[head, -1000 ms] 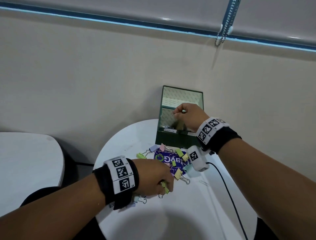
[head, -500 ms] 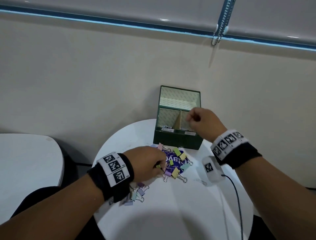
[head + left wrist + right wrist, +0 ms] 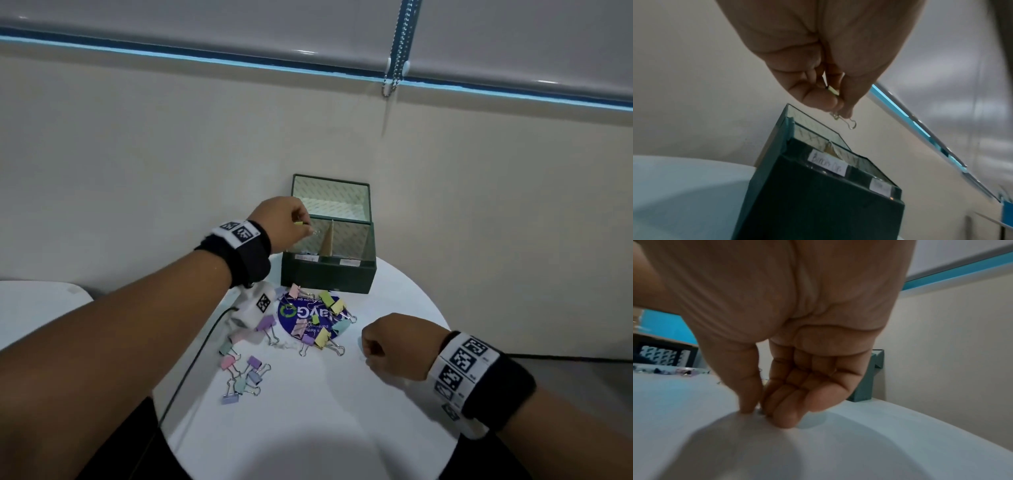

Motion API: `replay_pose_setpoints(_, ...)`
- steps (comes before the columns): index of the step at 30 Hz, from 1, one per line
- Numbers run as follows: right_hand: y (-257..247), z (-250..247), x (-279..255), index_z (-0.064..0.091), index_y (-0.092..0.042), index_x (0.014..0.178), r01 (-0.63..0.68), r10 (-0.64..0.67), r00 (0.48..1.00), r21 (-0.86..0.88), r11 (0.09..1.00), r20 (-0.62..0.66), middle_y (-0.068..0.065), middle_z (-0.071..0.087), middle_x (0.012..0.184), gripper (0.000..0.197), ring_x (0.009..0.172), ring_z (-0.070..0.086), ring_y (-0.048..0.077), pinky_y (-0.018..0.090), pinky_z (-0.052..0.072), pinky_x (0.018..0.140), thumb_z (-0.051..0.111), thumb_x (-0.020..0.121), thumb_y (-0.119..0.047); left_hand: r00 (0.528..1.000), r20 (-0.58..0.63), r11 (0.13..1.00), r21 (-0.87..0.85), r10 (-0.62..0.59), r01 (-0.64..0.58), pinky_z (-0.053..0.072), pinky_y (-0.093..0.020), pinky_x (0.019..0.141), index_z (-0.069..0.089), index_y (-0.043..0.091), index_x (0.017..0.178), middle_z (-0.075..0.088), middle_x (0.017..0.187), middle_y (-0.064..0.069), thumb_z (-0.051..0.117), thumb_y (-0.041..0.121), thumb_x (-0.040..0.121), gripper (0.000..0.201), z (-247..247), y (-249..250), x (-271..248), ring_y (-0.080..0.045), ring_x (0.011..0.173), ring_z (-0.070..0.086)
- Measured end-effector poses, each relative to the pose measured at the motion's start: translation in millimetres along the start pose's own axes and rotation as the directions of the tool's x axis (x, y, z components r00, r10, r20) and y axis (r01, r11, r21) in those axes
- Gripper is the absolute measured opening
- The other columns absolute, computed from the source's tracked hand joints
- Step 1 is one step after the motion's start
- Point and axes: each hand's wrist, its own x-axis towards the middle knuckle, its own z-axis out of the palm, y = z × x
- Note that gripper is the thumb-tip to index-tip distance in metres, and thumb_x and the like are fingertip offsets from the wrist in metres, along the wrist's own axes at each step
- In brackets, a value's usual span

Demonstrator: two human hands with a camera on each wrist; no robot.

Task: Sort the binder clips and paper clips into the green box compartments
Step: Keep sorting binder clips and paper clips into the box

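Observation:
The green box (image 3: 327, 278) stands open at the back of the round white table (image 3: 308, 428), with two labelled front compartments and one behind. My left hand (image 3: 303, 228) hangs over the box's left edge, above the left front compartment labelled for binder clips (image 3: 827, 163). It pinches a yellow-green binder clip (image 3: 833, 91) whose wire handle hangs below the fingertips. My right hand (image 3: 368, 349) rests on the table right of the pile of pastel binder clips (image 3: 317, 320). Its thumb and fingertips (image 3: 785, 420) pinch a small metal paper clip (image 3: 759, 411) against the tabletop.
A second group of binder clips (image 3: 243, 377) lies nearer to me on the left. A round blue sticker (image 3: 291, 311) sits under the pile. A white wrist camera (image 3: 260, 305) and its black cable (image 3: 191, 363) hang under my left arm. A wall is right behind the box.
My left hand rose from the pile to the box's left side with the yellow-green clip. My right hand left the box and came down to the table right of the pile.

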Motion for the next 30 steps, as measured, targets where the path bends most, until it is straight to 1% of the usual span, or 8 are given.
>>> replay_pose_setpoints(3, -4, 3, 1, 0.047, -0.023, 0.069, 0.020, -0.021, 0.999, -0.047, 0.999, -0.028, -0.009, 0.051, 0.070, 0.017, 0.065, 0.046, 0.009, 0.025, 0.035, 0.058, 0.052, 0.085, -0.021, 0.999, 0.039, 1.000, 0.009, -0.025, 0.024, 0.051, -0.030, 0.084, 0.068, 0.021, 0.103, 0.065, 0.094, 0.006, 0.074, 0.026, 0.086, 0.019, 4, 3, 13, -0.017, 0.092, 0.065)
replay_pose_setpoints(6, -3, 0, 2, 0.047, -0.024, 0.069, 0.030, -0.031, 1.000, -0.039, 0.999, -0.007, -0.009, 0.051, 0.070, 0.014, 0.066, 0.047, 0.010, 0.024, 0.036, 0.058, 0.052, 0.082, -0.020, 0.997, 0.074, 1.000, 0.004, -0.028, 0.028, 0.053, -0.032, 0.091, 0.065, 0.022, 0.123, 0.066, 0.109, 0.004, 0.073, 0.017, 0.086, 0.038, 3, -6, 14, -0.015, 0.097, 0.063)
replay_pose_setpoints(11, 6, -32, 17, 0.057, -0.022, 0.080, 0.073, -0.058, 0.986, 0.091, 0.993, -0.156, -0.007, 0.063, 0.076, 0.008, 0.072, 0.056, 0.015, 0.027, 0.050, 0.067, 0.053, 0.085, -0.020, 1.000, 0.025, 0.998, 0.067, 0.010, -0.011, 0.043, -0.023, 0.084, 0.067, 0.027, 0.114, 0.063, 0.107, 0.011, 0.066, 0.013, 0.091, 0.027, -10, -36, -15, -0.011, 0.094, 0.060)
replay_pose_setpoints(13, 13, -52, 32, 0.061, -0.023, 0.086, 0.088, -0.030, 0.952, 0.179, 0.980, -0.303, -0.006, 0.066, 0.081, 0.009, 0.074, 0.061, 0.015, 0.029, 0.055, 0.072, 0.056, 0.092, -0.020, 0.991, 0.137, 0.990, 0.137, 0.004, -0.023, 0.041, -0.020, 0.079, 0.068, 0.030, 0.108, 0.064, 0.103, 0.013, 0.067, 0.015, 0.091, 0.022, -17, -51, -33, -0.008, 0.090, 0.061)
replay_pose_setpoints(17, 17, -81, 67, 0.057, -0.024, 0.082, 0.100, 0.083, 0.859, 0.323, 0.941, -0.505, -0.004, 0.063, 0.079, 0.012, 0.069, 0.058, 0.014, 0.024, 0.051, 0.066, 0.060, 0.091, -0.016, 0.819, 0.548, 0.981, 0.173, -0.172, 0.090, 0.054, -0.026, 0.082, 0.068, 0.031, 0.110, 0.071, 0.101, 0.008, 0.068, 0.014, 0.087, 0.028, -28, -77, -68, -0.012, 0.087, 0.067)
replay_pose_setpoints(19, 16, -86, 84, 0.057, -0.024, 0.084, 0.052, 0.120, 0.855, 0.313, 0.948, -0.505, -0.004, 0.062, 0.080, 0.010, 0.070, 0.058, 0.014, 0.026, 0.051, 0.066, 0.060, 0.091, -0.017, 0.784, 0.579, 0.961, 0.263, -0.224, 0.080, 0.054, -0.029, 0.092, 0.067, 0.032, 0.117, 0.069, 0.106, 0.012, 0.064, 0.009, 0.086, 0.039, -29, -84, -78, -0.011, 0.096, 0.067)
replay_pose_setpoints(24, 19, -93, 110, 0.062, -0.025, 0.097, -0.110, 0.205, 0.841, 0.213, 0.971, -0.500, 0.000, 0.066, 0.092, 0.004, 0.081, 0.063, 0.021, 0.034, 0.056, 0.076, 0.060, 0.094, -0.024, 0.801, 0.568, 0.968, 0.243, -0.191, 0.058, 0.052, -0.027, 0.088, 0.063, 0.039, 0.117, 0.064, 0.107, 0.015, 0.075, 0.019, 0.080, 0.044, -22, -89, -88, -0.011, 0.095, 0.064)
replay_pose_setpoints(30, 25, -87, 108, 0.063, -0.027, 0.093, -0.095, 0.244, 0.815, 0.295, 0.951, -0.525, -0.004, 0.069, 0.091, 0.004, 0.082, 0.065, 0.018, 0.032, 0.056, 0.076, 0.066, 0.091, -0.025, 0.835, 0.531, 0.982, 0.180, -0.146, 0.058, 0.049, -0.025, 0.085, 0.063, 0.038, 0.116, 0.060, 0.098, 0.016, 0.081, 0.040, 0.077, 0.043, -7, -89, -93, -0.009, 0.093, 0.063)
